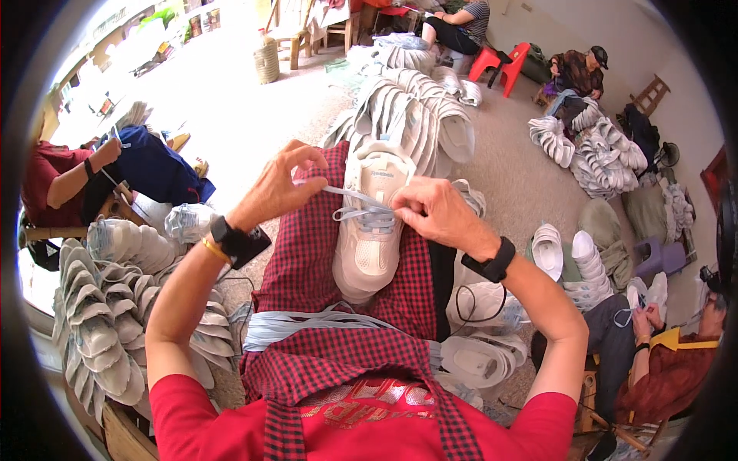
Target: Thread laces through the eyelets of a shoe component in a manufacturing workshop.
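On my lap lies a whitish sneaker (370, 257), its toe toward me and its tongue pointing away. A pale blue shoelace (346, 192) runs through its eyelets, with a small loop standing out on the left side. My left hand (280, 184), left of the shoe, pinches one lace stretch between thumb and forefinger and holds it out taut. At the shoe's right edge, my right hand (444, 217) is closed on the lace close to the eyelets; its fingertips are partly hidden. A bundle of loose pale blue laces (307, 326) lies across my checked apron (300, 261).
Stacked white shoes (415, 115) stand just beyond my knees. More shoe stacks (108, 323) rise at my left, and several shoes (480, 357) lie at my right. Co-workers sit left, right and at the back. A red chair (501, 69) stands far off.
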The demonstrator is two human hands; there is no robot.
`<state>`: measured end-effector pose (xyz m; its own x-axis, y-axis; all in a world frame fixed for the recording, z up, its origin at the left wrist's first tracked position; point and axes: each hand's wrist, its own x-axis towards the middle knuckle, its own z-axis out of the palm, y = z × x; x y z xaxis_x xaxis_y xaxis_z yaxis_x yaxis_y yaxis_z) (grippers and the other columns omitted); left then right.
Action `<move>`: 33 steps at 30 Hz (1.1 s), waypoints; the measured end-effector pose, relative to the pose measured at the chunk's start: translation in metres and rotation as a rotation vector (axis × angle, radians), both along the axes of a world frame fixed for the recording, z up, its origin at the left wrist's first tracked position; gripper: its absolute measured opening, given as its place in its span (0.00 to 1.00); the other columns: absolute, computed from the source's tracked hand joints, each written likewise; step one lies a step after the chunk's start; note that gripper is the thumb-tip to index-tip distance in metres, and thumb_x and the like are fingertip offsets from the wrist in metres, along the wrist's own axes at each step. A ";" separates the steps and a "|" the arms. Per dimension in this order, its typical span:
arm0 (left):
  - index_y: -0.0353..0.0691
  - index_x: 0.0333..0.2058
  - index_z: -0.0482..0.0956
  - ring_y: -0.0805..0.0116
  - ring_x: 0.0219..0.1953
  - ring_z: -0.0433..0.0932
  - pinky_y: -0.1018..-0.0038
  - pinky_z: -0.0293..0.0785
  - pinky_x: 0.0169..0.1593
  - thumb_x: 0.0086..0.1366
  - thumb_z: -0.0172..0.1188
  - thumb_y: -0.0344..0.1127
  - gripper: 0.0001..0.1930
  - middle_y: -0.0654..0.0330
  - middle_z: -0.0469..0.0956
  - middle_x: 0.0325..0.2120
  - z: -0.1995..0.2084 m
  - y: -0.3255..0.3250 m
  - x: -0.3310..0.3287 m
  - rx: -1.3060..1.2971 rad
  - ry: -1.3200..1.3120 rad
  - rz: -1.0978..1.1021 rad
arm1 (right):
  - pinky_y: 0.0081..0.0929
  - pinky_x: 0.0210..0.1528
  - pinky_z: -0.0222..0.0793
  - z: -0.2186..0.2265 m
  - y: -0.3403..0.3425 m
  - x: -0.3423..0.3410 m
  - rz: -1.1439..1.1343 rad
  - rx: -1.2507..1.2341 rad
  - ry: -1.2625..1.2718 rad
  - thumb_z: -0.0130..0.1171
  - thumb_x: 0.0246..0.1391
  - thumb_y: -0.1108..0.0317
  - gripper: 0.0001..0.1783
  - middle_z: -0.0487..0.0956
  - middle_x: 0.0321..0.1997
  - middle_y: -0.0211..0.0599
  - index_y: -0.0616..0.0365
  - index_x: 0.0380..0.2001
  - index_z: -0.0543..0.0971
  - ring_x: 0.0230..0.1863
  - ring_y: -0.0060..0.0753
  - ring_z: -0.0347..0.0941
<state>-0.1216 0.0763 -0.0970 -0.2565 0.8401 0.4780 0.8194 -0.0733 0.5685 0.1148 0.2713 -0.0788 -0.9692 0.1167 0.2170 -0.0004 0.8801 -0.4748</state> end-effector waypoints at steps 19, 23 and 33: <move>0.39 0.34 0.80 0.60 0.43 0.74 0.68 0.71 0.45 0.50 0.73 0.33 0.13 0.58 0.73 0.37 0.009 -0.011 0.045 -0.040 0.146 -0.253 | 0.43 0.41 0.71 0.011 -0.005 -0.020 0.145 0.011 0.269 0.60 0.56 0.70 0.08 0.76 0.33 0.48 0.63 0.35 0.74 0.38 0.50 0.77; 0.41 0.35 0.80 0.56 0.44 0.71 0.62 0.69 0.50 0.46 0.73 0.32 0.16 0.59 0.70 0.37 -0.002 -0.011 0.055 -0.086 0.432 -0.088 | 0.41 0.33 0.69 0.008 -0.010 -0.027 0.083 -0.111 0.225 0.56 0.59 0.69 0.08 0.76 0.24 0.46 0.63 0.35 0.73 0.26 0.43 0.75; 0.40 0.33 0.79 0.56 0.40 0.72 0.64 0.69 0.47 0.51 0.69 0.29 0.10 0.56 0.71 0.36 -0.020 0.002 0.050 0.031 0.358 -0.075 | 0.35 0.28 0.65 0.011 0.001 -0.038 0.017 -0.153 0.221 0.61 0.56 0.62 0.12 0.72 0.16 0.38 0.63 0.32 0.78 0.19 0.29 0.69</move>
<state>-0.0712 0.0780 -0.1173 -0.0065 0.8339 0.5518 0.9577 -0.1535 0.2433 0.0772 0.2727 -0.0675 -0.9023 0.1485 0.4048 -0.1330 0.7972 -0.5889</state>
